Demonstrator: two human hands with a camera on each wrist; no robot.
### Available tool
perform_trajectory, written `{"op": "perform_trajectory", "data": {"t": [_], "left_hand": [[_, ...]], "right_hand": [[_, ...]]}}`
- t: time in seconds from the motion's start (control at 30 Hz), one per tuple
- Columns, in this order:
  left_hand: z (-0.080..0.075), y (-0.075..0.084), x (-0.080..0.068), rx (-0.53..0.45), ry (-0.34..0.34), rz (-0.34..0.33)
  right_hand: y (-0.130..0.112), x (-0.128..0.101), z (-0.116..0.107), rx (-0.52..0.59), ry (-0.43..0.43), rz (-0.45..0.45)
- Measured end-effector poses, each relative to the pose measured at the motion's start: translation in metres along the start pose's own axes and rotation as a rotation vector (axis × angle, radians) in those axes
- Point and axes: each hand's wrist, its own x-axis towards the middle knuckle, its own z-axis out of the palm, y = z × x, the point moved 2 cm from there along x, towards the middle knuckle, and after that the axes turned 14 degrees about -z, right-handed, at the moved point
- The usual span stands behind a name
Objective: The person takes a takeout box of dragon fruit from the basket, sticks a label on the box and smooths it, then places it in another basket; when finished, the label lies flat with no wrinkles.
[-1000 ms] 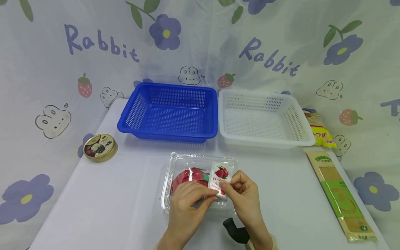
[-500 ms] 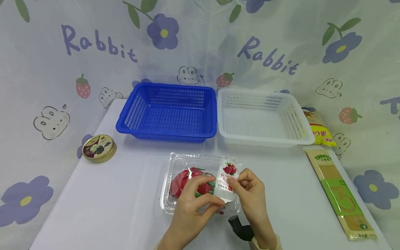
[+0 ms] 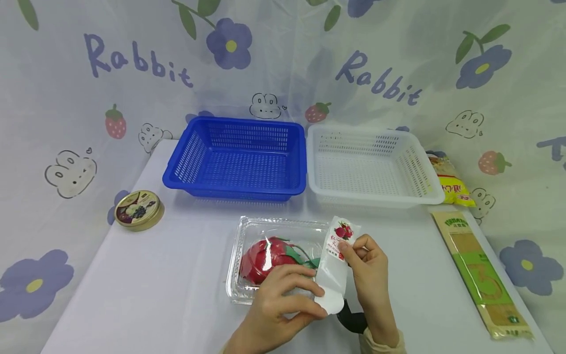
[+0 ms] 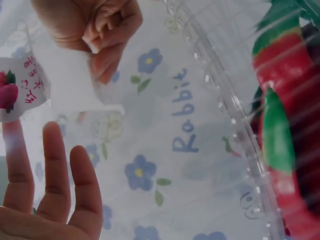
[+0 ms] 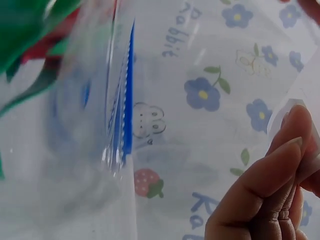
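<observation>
Clear plastic clamshell box near front middle of white table, red and green dragon fruit inside. White label sticker with red fruit print half peeled, standing up off box's right side, lower end curling down toward front edge.

Right hand: thumb and forefinger pinched on upper part of label, remaining fingers curled in. From right wrist view, fingertips pressed together on thin white edge of label.

Left hand: resting on front of box, fingers curled loosely over lid, tips beside label's lower end; actual grip on label or lid not clear. From left wrist view, left fingers straight, spread, nothing between them.

Behind box: blue basket and white basket, side by side, touching. Round gold tin at left edge of table. Long green and tan packet along right edge, yellow packet behind it beside white basket
</observation>
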Motion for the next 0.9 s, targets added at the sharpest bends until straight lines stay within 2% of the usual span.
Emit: {"op": "perform_trajectory", "data": {"t": [0.13, 0.37, 0.47, 0.57, 0.73, 0.8, 0.9], "left_hand": [[0.000, 0.003, 0.004, -0.043, -0.011, 0.035], [-0.004, 0.004, 0.011, -0.136, 0.039, 0.126], [-0.007, 0.003, 0.012, -0.171, 0.054, 0.115], [-0.011, 0.000, 0.009, -0.185, 0.073, 0.037], [-0.017, -0.010, 0.000, -0.148, 0.111, -0.172], [-0.019, -0.014, -0.002, -0.115, 0.132, -0.228], [-0.020, -0.018, -0.003, -0.063, 0.151, -0.277]], "right_hand": [[0.003, 0.004, -0.009, 0.000, 0.041, 0.021], [0.009, 0.015, -0.032, -0.015, 0.138, 0.054], [0.018, 0.024, -0.047, -0.047, 0.125, 0.091], [0.031, 0.033, -0.065, -0.076, 0.037, 0.144], [0.054, 0.044, -0.088, -0.140, -0.105, 0.231], [0.062, 0.048, -0.095, -0.180, -0.137, 0.260], [0.071, 0.052, -0.103, -0.255, -0.176, 0.297]]}}
